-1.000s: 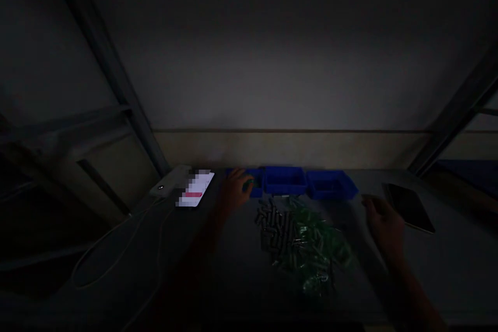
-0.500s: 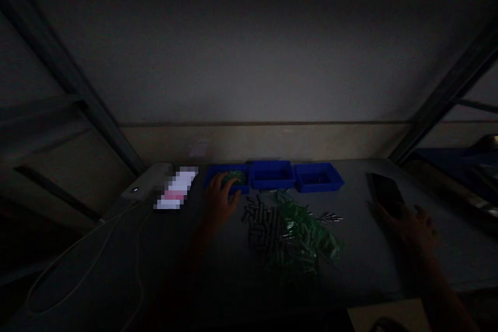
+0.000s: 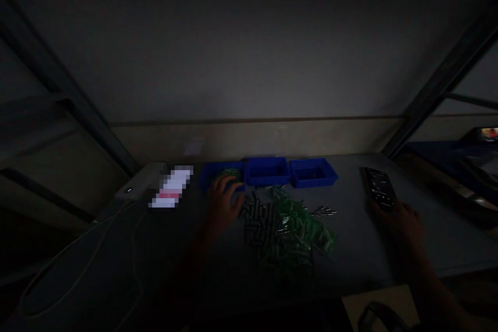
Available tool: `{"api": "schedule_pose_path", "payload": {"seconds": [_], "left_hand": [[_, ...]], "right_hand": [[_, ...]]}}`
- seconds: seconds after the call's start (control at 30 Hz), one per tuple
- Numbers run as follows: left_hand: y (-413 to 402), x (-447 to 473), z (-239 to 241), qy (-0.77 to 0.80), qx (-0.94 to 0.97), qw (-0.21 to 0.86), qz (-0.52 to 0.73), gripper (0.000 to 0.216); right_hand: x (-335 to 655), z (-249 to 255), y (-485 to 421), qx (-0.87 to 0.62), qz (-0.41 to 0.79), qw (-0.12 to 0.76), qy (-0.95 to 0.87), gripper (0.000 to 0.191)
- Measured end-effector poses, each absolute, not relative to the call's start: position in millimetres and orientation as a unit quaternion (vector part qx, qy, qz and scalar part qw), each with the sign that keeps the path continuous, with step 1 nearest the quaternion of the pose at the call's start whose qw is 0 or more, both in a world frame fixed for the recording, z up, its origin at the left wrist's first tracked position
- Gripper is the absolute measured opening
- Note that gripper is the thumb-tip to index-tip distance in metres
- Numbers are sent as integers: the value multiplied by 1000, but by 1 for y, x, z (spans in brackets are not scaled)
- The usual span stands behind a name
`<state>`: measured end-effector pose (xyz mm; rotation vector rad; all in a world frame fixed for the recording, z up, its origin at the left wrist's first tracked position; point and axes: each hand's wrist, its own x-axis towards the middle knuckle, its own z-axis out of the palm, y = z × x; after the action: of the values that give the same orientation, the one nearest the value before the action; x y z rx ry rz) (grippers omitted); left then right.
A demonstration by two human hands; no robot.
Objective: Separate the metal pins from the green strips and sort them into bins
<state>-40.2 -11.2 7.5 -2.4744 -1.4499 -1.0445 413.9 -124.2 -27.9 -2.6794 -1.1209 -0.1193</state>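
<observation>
The scene is very dark. My left hand (image 3: 224, 202) reaches to the near edge of the left blue bin (image 3: 205, 179), its fingers apart and slightly curved. Inside that bin lies a green bundle (image 3: 229, 172), partly behind my fingers. At the right, my right hand (image 3: 402, 225) grips the near end of a dark phone (image 3: 379, 185), whose face shows bright marks. Between my hands lie a heap of short metal rods (image 3: 261, 223) and green plastic packets (image 3: 307, 228) with slim pieces in them.
A middle blue bin (image 3: 268, 171) and a right blue bin (image 3: 313, 173) stand in the row. Thin metal pins (image 3: 324, 211) lie right of the packets. A lit, blurred-out phone (image 3: 171, 187) and a white cable (image 3: 78, 241) are at left. Metal posts flank the table.
My left hand has drawn back slightly from the bin's inside. Bright marks now show on the dark phone, and my right hand has closed round its near end. The view has shifted a little.
</observation>
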Motion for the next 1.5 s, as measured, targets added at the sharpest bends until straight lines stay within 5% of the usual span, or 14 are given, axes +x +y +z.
{"api": "schedule_pose_path", "payload": {"seconds": [0.53, 0.77, 0.87, 1.03, 1.27, 1.37, 1.5], "left_hand": [[-38, -18, -1, -407, -888, -134, -169, 39], [-38, -15, 6, -430, -882, -116, -154, 23], [-39, -12, 7, -429, -880, -111, -172, 20], [-33, -17, 5, -422, -869, -138, -217, 22], [-23, -42, 11, -461, -837, -164, -246, 22], [-25, -42, 12, -458, -835, -176, -251, 22], [-35, -28, 10, -437, -824, -220, -287, 22]], "right_hand": [[414, -32, -127, -907, -79, 161, -381, 80], [378, -16, -92, -814, -228, 242, -477, 55], [322, 6, -68, -723, -191, 287, -599, 40], [221, 28, -48, -572, -29, 153, -805, 34], [191, 9, -43, -596, 14, 53, -801, 25], [197, 6, -43, -603, 35, 143, -784, 22], [196, 10, -49, -580, 182, 392, -690, 21]]}}
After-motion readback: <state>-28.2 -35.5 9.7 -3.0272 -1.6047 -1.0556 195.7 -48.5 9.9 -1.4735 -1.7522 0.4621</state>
